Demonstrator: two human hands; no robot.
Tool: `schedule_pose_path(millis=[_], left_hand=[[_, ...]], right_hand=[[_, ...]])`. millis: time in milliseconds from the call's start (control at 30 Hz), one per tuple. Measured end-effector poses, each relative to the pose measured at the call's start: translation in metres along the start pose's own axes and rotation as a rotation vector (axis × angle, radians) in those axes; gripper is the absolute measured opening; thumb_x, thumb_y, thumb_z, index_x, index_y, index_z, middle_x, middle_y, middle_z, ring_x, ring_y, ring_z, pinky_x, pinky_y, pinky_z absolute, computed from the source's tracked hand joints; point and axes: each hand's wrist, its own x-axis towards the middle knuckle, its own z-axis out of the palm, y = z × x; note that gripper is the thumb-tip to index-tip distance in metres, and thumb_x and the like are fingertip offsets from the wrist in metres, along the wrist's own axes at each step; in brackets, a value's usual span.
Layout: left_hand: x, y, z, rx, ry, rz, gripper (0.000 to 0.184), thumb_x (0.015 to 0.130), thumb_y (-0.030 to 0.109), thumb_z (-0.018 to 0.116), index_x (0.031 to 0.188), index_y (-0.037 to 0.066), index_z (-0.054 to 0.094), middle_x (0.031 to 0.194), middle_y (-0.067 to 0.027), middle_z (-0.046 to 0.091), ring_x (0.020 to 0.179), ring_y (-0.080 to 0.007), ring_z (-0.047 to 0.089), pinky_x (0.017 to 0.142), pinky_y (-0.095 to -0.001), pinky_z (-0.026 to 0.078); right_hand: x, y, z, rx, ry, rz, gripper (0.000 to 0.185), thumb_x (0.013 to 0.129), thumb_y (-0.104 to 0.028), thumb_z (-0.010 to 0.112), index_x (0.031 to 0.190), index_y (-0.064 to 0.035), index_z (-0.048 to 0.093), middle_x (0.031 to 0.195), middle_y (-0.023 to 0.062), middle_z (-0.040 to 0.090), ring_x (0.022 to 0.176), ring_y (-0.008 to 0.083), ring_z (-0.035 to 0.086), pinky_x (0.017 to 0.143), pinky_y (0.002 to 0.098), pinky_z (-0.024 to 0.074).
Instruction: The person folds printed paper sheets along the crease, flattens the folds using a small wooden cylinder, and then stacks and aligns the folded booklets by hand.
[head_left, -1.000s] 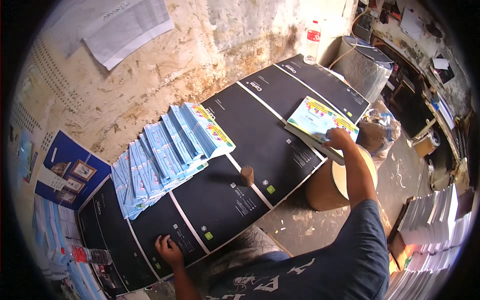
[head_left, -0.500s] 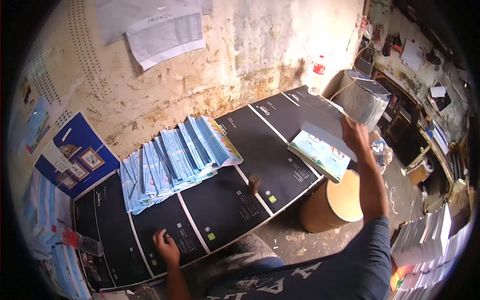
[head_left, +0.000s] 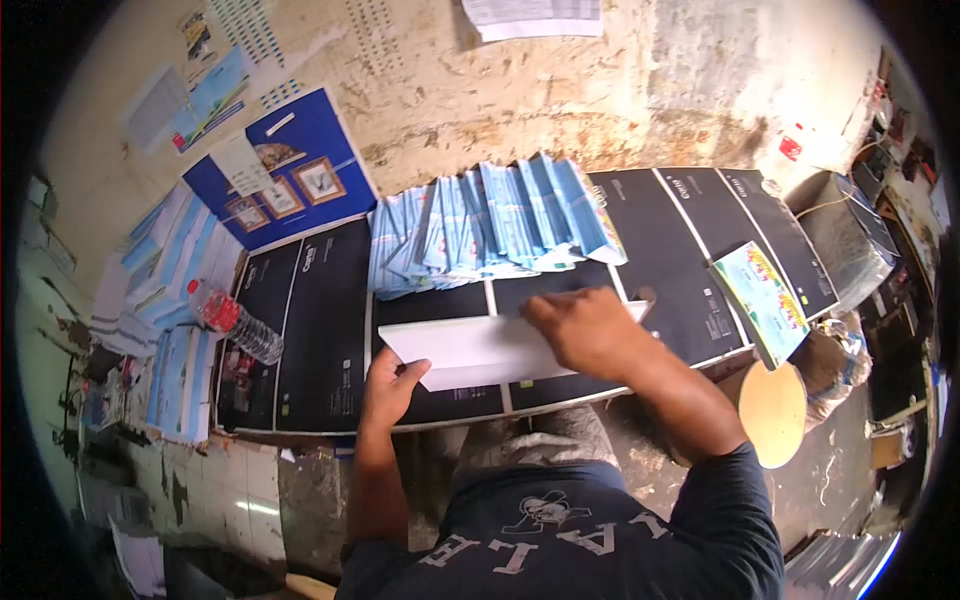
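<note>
In the head view, a person's left hand (head_left: 388, 393) is pinching the left end of a white sheet (head_left: 465, 352), its long axis running sideways between both hands over a black-topped table (head_left: 320, 335); the right hand (head_left: 590, 330) is bending fingers at the upper edge, grip unclear.
</note>
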Motion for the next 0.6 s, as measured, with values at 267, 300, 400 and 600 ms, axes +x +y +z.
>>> schedule_pose_path(millis=[267,300,400,600], left_hand=[[-0.035,-0.067,-0.015,0.215,0.160,-0.068,0.027,0.098,0.011,0.062,0.122,-0.003,0.062,0.112,-0.0094,0.069,0.104,-0.0170,0.063,0.094,-0.0323,0.048],[-0.037,-0.069,-0.014,0.205,0.158,-0.067,0.027,0.098,0.011,0.062,0.122,-0.003,0.062,0.112,-0.0094,0.069,0.104,-0.0170,0.063,0.094,-0.0323,0.048],[-0.047,-0.082,0.000,0.240,0.232,-0.020,0.034,0.102,0.015,0.055,0.130,-0.004,0.053,0.117,-0.0143,0.066,0.109,-0.0208,0.062,0.096,-0.0347,0.046],[-0.057,-0.076,0.013,0.570,0.323,-0.042,0.039,0.105,0.018,0.049,0.137,-0.005,0.050,0.125,-0.0193,0.063,0.119,-0.0294,0.058,0.101,-0.0386,0.043]], right_hand=[[-0.038,0.020,0.040,0.213,0.002,0.274,0.043,0.087,-0.013,0.067,0.128,-0.0049,0.055,0.116,0.0178,0.068,0.104,0.0368,0.067,0.087,0.0430,0.0540],[-0.058,0.030,0.040,0.342,0.191,0.358,0.051,0.088,-0.012,0.069,0.134,-0.0026,0.051,0.125,0.0190,0.065,0.112,0.0392,0.064,0.093,0.0448,0.0525],[-0.117,0.047,0.145,0.494,0.262,0.400,0.071,0.089,-0.009,0.069,0.150,-0.0025,0.033,0.137,0.0297,0.054,0.125,0.0434,0.055,0.100,0.0435,0.0488],[-0.116,0.028,0.167,0.619,0.268,0.691,0.058,0.096,-0.013,0.063,0.147,-0.0025,0.036,0.105,0.0344,0.064,0.099,0.0521,0.062,0.082,0.0507,0.0514]])
